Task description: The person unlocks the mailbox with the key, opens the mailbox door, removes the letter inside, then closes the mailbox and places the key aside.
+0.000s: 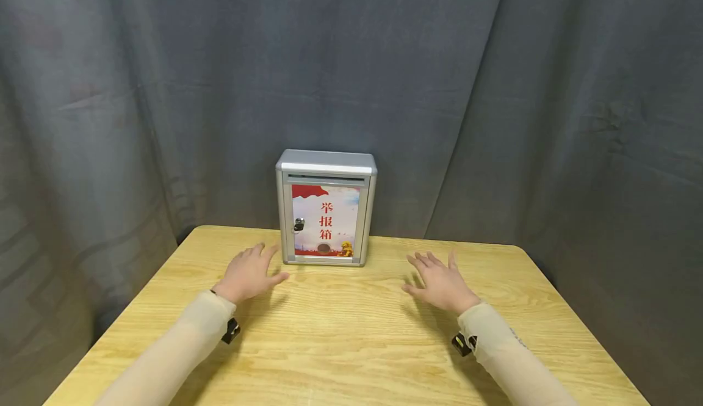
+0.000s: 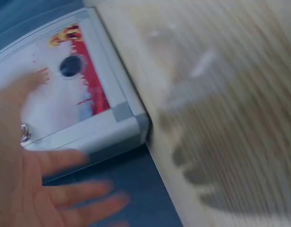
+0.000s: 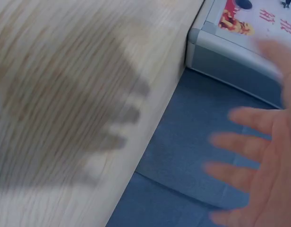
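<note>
A silver metal report box (image 1: 326,207) stands upright at the back of the wooden table (image 1: 340,345). Its white and red front door carries red characters, and a slot runs along the top. On the door's left side is a lock with a small black key (image 1: 299,225). My left hand (image 1: 249,273) hovers over the table just left of the box, fingers spread and holding nothing. To the right, farther from the box, my right hand (image 1: 439,282) is also raised with spread fingers and nothing in it. Both hands cast shadows on the tabletop.
Grey curtains (image 1: 318,58) hang behind the table and along both sides. The box stands close to the table's back edge. A small black device (image 1: 231,331) sits at the left wrist, and another black device (image 1: 462,344) at the right wrist.
</note>
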{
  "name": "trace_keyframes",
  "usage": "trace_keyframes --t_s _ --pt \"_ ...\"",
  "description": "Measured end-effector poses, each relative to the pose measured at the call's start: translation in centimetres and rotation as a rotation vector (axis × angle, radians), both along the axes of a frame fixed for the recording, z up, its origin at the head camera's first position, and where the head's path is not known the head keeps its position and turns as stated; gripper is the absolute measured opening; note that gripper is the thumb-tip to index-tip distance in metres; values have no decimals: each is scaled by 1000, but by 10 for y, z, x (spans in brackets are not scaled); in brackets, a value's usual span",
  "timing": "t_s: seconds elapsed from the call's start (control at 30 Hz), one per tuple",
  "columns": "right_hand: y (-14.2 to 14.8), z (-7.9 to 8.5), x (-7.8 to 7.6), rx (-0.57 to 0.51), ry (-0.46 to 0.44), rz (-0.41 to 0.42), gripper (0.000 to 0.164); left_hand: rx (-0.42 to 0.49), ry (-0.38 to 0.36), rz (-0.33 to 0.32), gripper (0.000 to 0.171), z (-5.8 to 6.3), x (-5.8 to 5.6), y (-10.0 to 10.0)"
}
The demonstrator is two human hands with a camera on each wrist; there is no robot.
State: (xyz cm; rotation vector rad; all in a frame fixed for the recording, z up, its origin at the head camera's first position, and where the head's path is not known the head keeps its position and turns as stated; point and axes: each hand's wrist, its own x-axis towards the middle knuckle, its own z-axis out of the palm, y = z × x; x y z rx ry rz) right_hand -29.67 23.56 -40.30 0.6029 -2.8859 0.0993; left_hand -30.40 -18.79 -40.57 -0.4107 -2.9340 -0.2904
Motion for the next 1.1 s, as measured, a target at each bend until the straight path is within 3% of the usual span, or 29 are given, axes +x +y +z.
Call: trace_keyframes --t_s 0.17,0.33,0.43,0.53,0.67,0.83,0.97,1.1 --pt "-2 5 -5 -60 -99 5 31 83 -100 -8 21 5 -9 -4" --pt "-5 9 -15 -151 -190 -17 18 160 -140 1 16 10 -21 -10" --pt "-8 12 -27 -226 -222 -9 18 276 -130 17 20 14 -32 -14" --pt "-14 17 -43 -358 -280 18 22 457 -115 47 27 19 -46 -18" --pt "-26 23 -66 -652 -420 40 34 750 -162 80 37 26 -62 -17" --pt "-47 29 -89 -1069 -656 -26 51 1080 -314 101 44 32 -78 -11" --pt "-65 27 -97 -1277 -765 -89 56 1206 -416 99 47 31 -82 -8" --pt "-80 24 -103 -1393 -821 -123 56 1246 -489 69 50 26 -83 -5"
